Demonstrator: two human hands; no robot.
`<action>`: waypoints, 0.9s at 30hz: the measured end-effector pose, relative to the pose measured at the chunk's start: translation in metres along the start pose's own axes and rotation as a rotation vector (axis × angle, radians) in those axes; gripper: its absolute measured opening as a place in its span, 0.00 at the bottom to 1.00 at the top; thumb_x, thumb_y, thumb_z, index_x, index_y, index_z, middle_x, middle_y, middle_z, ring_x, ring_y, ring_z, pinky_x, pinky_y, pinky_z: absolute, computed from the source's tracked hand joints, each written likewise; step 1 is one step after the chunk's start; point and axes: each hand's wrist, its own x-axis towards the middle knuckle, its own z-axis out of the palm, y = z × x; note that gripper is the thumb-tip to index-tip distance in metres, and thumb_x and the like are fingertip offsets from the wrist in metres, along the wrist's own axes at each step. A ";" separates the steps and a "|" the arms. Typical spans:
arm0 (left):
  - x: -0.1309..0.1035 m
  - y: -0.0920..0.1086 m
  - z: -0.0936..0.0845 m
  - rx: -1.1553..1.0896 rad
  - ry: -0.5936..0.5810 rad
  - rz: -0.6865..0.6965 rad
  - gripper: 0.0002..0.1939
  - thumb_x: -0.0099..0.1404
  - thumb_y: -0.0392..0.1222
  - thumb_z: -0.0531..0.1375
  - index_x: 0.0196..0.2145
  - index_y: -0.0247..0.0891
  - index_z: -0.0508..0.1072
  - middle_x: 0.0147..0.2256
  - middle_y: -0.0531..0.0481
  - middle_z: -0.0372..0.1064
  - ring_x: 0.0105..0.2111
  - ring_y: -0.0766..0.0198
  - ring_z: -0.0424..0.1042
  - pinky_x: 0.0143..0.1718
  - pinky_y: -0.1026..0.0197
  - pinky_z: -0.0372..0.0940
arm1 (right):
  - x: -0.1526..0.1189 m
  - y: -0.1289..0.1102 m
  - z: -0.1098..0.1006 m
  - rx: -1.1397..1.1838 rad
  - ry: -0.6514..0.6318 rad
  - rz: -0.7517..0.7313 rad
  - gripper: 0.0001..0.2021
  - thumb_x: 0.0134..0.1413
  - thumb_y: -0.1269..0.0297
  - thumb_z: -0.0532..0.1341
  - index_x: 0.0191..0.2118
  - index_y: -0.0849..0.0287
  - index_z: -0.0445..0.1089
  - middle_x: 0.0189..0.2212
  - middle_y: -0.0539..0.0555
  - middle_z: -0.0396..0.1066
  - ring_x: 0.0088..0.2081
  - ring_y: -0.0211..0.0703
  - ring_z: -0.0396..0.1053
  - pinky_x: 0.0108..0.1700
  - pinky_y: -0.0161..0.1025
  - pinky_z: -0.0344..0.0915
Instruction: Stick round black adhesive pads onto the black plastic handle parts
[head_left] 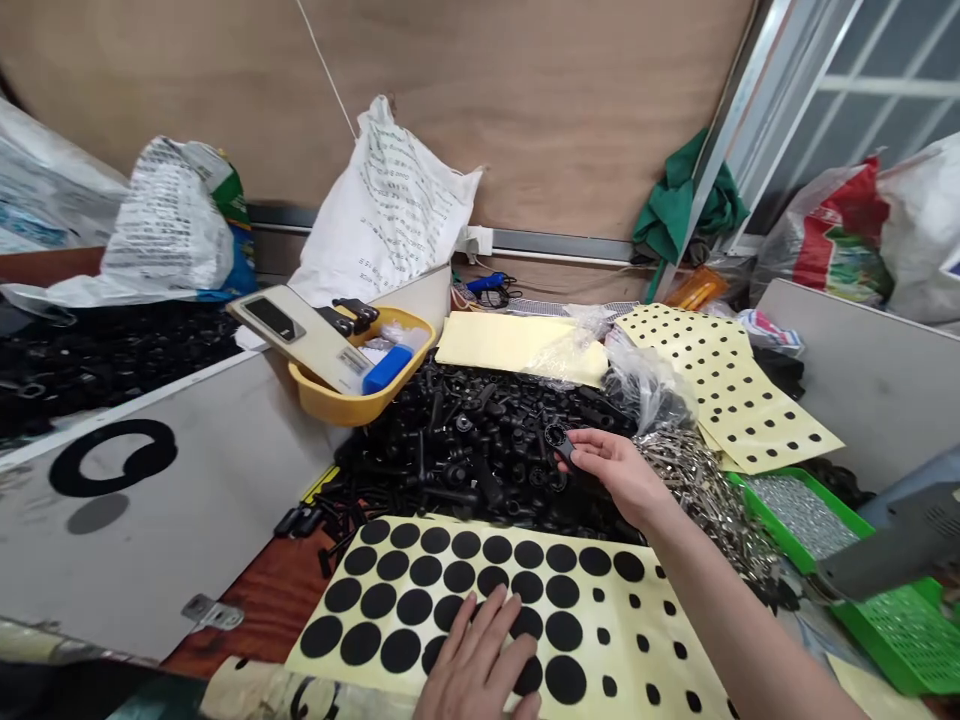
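My left hand [480,660] lies flat with fingers spread on a pale yellow sheet [341,675] that bears rows of black round stickers and small black dots. Held between the thumb and fingers of my right hand [611,465] is a black part with a ring-shaped end [556,436]. That hand is above a pile of black plastic parts [450,450], beyond the sheet. Right of the pile lies a heap of silvery metal pieces [701,490].
A yellow basin [352,408] holding a box and blue item stands back left. Dotted yellow sheets [739,400], green baskets [896,625] and a grey power tool [892,540] are at right. Behind the pile lie a blank yellow sheet [510,343] and a white sack [390,210].
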 end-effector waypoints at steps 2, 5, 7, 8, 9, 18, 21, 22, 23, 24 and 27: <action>0.001 0.001 -0.004 -0.038 0.018 -0.022 0.13 0.61 0.41 0.57 0.44 0.43 0.71 0.53 0.48 0.71 0.56 0.58 0.67 0.58 0.54 0.63 | -0.013 -0.001 -0.007 0.007 0.002 -0.007 0.18 0.40 0.56 0.67 0.37 0.61 0.73 0.29 0.56 0.78 0.35 0.49 0.78 0.44 0.44 0.71; 0.002 0.004 -0.011 -0.091 -0.028 -0.026 0.17 0.62 0.43 0.58 0.48 0.40 0.70 0.55 0.45 0.69 0.58 0.55 0.64 0.57 0.52 0.63 | -0.018 0.003 -0.011 -0.036 0.036 -0.011 0.17 0.41 0.57 0.66 0.37 0.61 0.73 0.30 0.57 0.78 0.35 0.50 0.78 0.44 0.45 0.72; 0.002 0.011 -0.014 -0.129 -0.103 -0.044 0.19 0.62 0.44 0.59 0.51 0.40 0.69 0.57 0.42 0.66 0.59 0.52 0.62 0.57 0.48 0.63 | -0.011 0.007 -0.010 -0.110 0.084 -0.010 0.13 0.44 0.62 0.65 0.38 0.61 0.73 0.30 0.56 0.78 0.35 0.48 0.78 0.43 0.43 0.72; 0.002 0.016 -0.015 -0.154 -0.124 -0.055 0.21 0.62 0.44 0.59 0.52 0.40 0.68 0.58 0.41 0.64 0.60 0.50 0.60 0.57 0.46 0.63 | -0.005 0.009 -0.010 -0.162 0.113 -0.009 0.11 0.46 0.65 0.64 0.38 0.61 0.73 0.31 0.56 0.78 0.35 0.47 0.78 0.43 0.42 0.72; 0.002 0.022 -0.015 -0.185 -0.130 -0.061 0.22 0.61 0.44 0.59 0.53 0.40 0.68 0.59 0.40 0.62 0.61 0.48 0.59 0.57 0.44 0.62 | 0.003 0.011 -0.010 -0.223 0.144 -0.007 0.10 0.47 0.69 0.63 0.39 0.61 0.73 0.31 0.56 0.78 0.35 0.46 0.77 0.43 0.41 0.71; 0.006 0.059 0.007 -0.195 -0.091 -0.082 0.27 0.64 0.54 0.58 0.58 0.42 0.64 0.60 0.37 0.61 0.62 0.46 0.56 0.58 0.43 0.60 | 0.058 0.013 -0.062 -0.820 0.409 0.094 0.11 0.59 0.70 0.62 0.48 0.62 0.70 0.52 0.59 0.68 0.56 0.54 0.63 0.59 0.60 0.55; 0.007 0.057 0.025 -0.004 0.061 -0.006 0.21 0.65 0.50 0.58 0.54 0.44 0.68 0.55 0.41 0.69 0.59 0.50 0.63 0.59 0.48 0.59 | 0.062 0.013 -0.056 -0.893 0.346 0.067 0.12 0.60 0.67 0.62 0.49 0.62 0.69 0.54 0.59 0.67 0.55 0.53 0.64 0.57 0.57 0.60; 0.008 0.057 0.031 0.056 0.118 -0.015 0.18 0.65 0.46 0.59 0.52 0.45 0.70 0.53 0.44 0.71 0.58 0.52 0.64 0.61 0.48 0.57 | 0.063 0.014 -0.046 -0.899 0.300 0.053 0.12 0.61 0.66 0.61 0.50 0.61 0.69 0.53 0.58 0.66 0.54 0.52 0.65 0.55 0.56 0.62; 0.009 0.059 0.036 0.100 0.169 -0.040 0.16 0.65 0.42 0.60 0.51 0.46 0.71 0.51 0.46 0.72 0.57 0.53 0.66 0.62 0.48 0.54 | 0.065 0.016 -0.034 -0.897 0.243 0.045 0.12 0.62 0.65 0.61 0.50 0.61 0.69 0.52 0.58 0.67 0.52 0.50 0.67 0.53 0.54 0.64; 0.010 0.061 0.040 0.126 0.208 -0.068 0.14 0.65 0.40 0.60 0.49 0.46 0.72 0.50 0.47 0.74 0.56 0.54 0.67 0.64 0.48 0.51 | 0.067 0.019 -0.020 -0.888 0.179 0.044 0.11 0.62 0.64 0.61 0.49 0.60 0.69 0.50 0.57 0.69 0.49 0.48 0.69 0.50 0.51 0.67; 0.014 0.066 0.044 0.126 0.264 -0.140 0.12 0.65 0.39 0.60 0.46 0.49 0.74 0.48 0.50 0.75 0.55 0.57 0.68 0.65 0.48 0.48 | 0.077 0.029 0.019 -0.849 0.065 0.110 0.11 0.63 0.62 0.60 0.47 0.60 0.69 0.47 0.56 0.70 0.43 0.45 0.71 0.45 0.47 0.70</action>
